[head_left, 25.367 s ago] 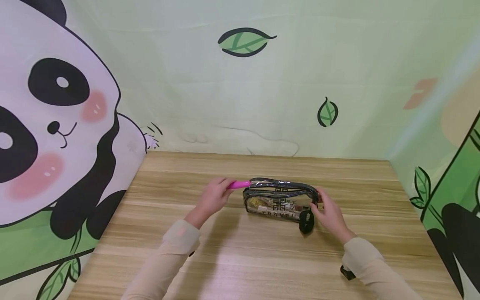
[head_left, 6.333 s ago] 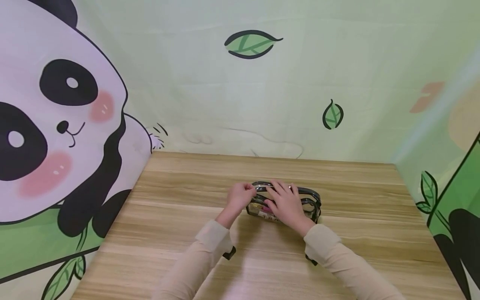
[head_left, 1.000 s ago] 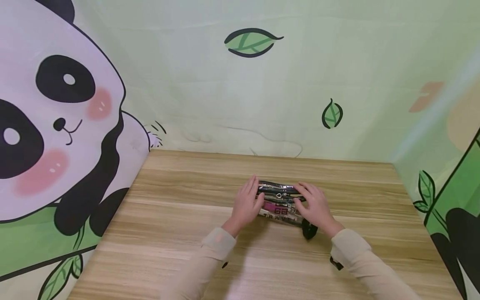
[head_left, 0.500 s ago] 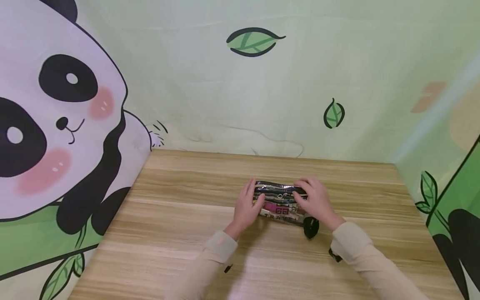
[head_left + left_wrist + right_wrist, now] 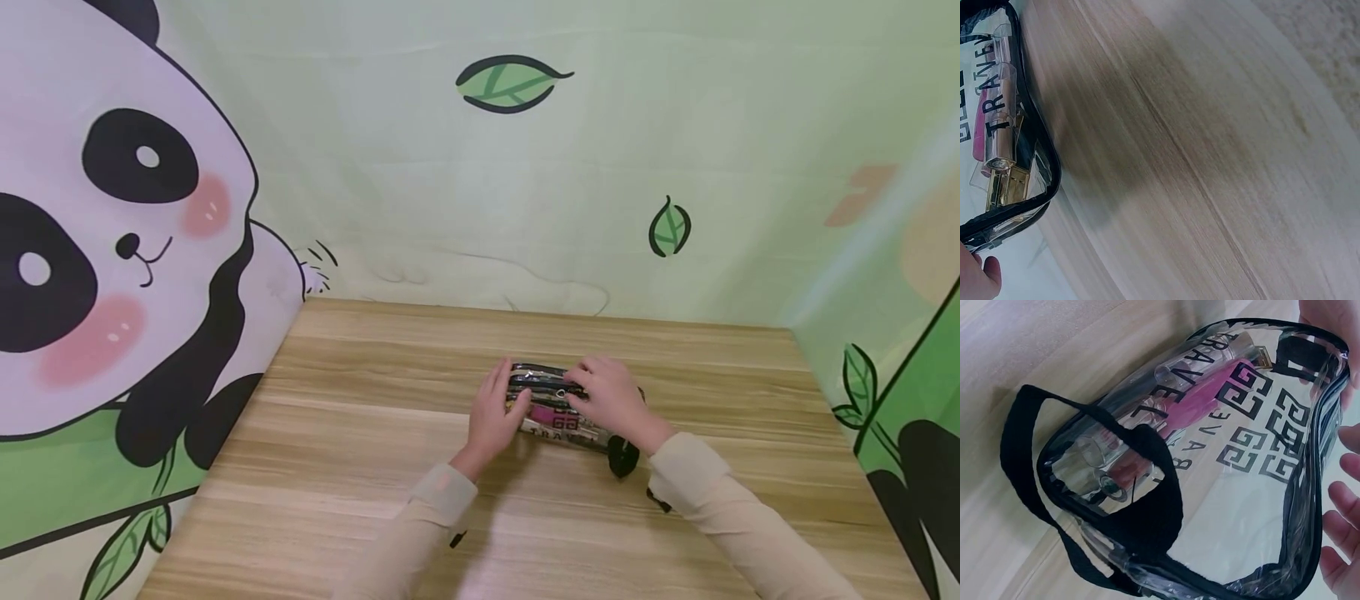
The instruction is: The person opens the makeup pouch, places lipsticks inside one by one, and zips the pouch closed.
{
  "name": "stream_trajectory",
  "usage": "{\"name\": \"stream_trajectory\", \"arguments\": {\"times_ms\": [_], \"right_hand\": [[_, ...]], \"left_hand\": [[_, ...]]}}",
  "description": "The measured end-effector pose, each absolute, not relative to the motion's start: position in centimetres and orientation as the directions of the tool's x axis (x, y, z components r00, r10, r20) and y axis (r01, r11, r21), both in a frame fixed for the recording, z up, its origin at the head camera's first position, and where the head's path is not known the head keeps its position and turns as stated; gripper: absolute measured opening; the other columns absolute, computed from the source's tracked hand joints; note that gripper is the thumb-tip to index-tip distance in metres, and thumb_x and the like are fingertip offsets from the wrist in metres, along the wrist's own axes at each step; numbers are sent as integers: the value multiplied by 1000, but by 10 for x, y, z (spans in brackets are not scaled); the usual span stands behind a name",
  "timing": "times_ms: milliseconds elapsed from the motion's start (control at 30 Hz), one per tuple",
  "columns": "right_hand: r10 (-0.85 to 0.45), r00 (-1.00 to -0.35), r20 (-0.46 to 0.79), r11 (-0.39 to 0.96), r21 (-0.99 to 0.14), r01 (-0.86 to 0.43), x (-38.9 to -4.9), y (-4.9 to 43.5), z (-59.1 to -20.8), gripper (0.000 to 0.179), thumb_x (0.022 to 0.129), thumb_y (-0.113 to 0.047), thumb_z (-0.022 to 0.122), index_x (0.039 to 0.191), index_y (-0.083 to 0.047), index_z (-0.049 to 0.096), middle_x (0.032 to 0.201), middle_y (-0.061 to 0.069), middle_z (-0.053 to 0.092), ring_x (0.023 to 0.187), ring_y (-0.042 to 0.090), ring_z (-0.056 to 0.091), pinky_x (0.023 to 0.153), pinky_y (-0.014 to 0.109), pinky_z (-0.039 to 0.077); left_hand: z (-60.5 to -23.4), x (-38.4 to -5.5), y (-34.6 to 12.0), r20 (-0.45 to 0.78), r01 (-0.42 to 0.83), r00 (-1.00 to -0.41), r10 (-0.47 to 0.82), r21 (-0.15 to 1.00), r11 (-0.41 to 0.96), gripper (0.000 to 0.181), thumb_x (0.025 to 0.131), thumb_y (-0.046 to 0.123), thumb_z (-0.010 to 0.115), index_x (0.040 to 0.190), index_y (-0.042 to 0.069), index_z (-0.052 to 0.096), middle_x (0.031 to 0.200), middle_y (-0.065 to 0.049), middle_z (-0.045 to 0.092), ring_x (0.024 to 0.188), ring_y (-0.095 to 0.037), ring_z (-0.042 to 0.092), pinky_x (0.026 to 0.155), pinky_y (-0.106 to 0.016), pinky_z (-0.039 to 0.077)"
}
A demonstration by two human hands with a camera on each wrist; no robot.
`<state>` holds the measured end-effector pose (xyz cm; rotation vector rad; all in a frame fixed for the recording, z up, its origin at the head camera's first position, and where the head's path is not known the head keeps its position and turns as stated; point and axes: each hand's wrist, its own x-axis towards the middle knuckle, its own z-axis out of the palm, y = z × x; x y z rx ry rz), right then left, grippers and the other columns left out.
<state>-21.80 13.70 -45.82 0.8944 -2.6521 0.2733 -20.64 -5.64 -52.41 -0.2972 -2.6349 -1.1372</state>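
Note:
A clear pouch (image 5: 553, 425) with black piping and "TRAVEL" lettering stands on the table. Through its wall show a pink item (image 5: 1200, 400), clear tubes (image 5: 1000, 140) and a gold-coloured piece (image 5: 1009, 187). My left hand (image 5: 491, 418) holds the pouch's left end, thumb at the front corner, other fingers along the end. Over the right part of the top, my right hand (image 5: 611, 402) lies with loosely bent fingers near a small metal zip pull (image 5: 561, 393). In the right wrist view its separated fingertips (image 5: 1338, 494) lie along the top edge.
A black strap loop (image 5: 622, 457) hangs from the pouch's right end. Beneath is a wood-grain table (image 5: 360, 467), whose far edge meets a backdrop (image 5: 360, 150) printed with a panda and leaves.
Since a second ago my right hand has slid left along the pouch's top, toward the zip pull. The left hand stays at the left end. Long before, a pink item was outside the pouch.

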Motion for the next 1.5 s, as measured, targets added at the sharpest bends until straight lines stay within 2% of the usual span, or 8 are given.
{"name": "stream_trajectory", "arguments": {"times_ms": [133, 433, 800, 1133, 1500], "right_hand": [[-575, -733, 364, 779, -29, -626, -218, 135, -462, 16, 73, -25, 69, 85, -15, 67, 79, 1, 57, 74, 18, 52, 69, 37, 45], [-550, -784, 287, 817, -9, -576, -213, 131, -467, 22, 77, -35, 63, 89, -17, 67, 88, 3, 58, 83, 20, 51, 72, 40, 42], [-559, -785, 267, 814, -5, -581, -211, 132, -469, 18, 78, -31, 62, 89, -17, 66, 88, 2, 56, 82, 19, 48, 73, 37, 38], [-549, -782, 294, 815, -19, -579, -210, 132, -470, 6, 76, -24, 65, 76, -18, 63, 89, 2, 56, 86, 21, 51, 78, 41, 40], [-536, -800, 269, 827, -22, -561, -210, 132, -470, 6, 79, -22, 62, 75, -18, 63, 86, 1, 56, 83, 19, 49, 76, 39, 39]], "left_hand": [[-525, -206, -56, 329, 299, -940, 87, 675, 674, 59, 89, 40, 41, 139, 10, 28, 138, -13, 36, 126, -28, 35, 102, -45, 32], [-524, -207, -57, 336, 303, -938, 86, 673, 675, 59, 89, 39, 41, 137, 7, 30, 137, -14, 37, 125, -29, 36, 101, -45, 33], [-525, -208, -57, 322, 291, -942, 88, 660, 692, 59, 89, 40, 41, 137, 8, 30, 138, -11, 36, 125, -29, 37, 101, -44, 33], [-526, -208, -57, 324, 288, -942, 83, 659, 695, 59, 89, 40, 41, 137, 6, 31, 138, -12, 37, 124, -29, 37, 101, -44, 33], [-525, -206, -56, 300, 266, -951, 77, 665, 698, 60, 89, 40, 43, 139, 11, 28, 138, -11, 37, 125, -27, 36, 103, -42, 32]]}}
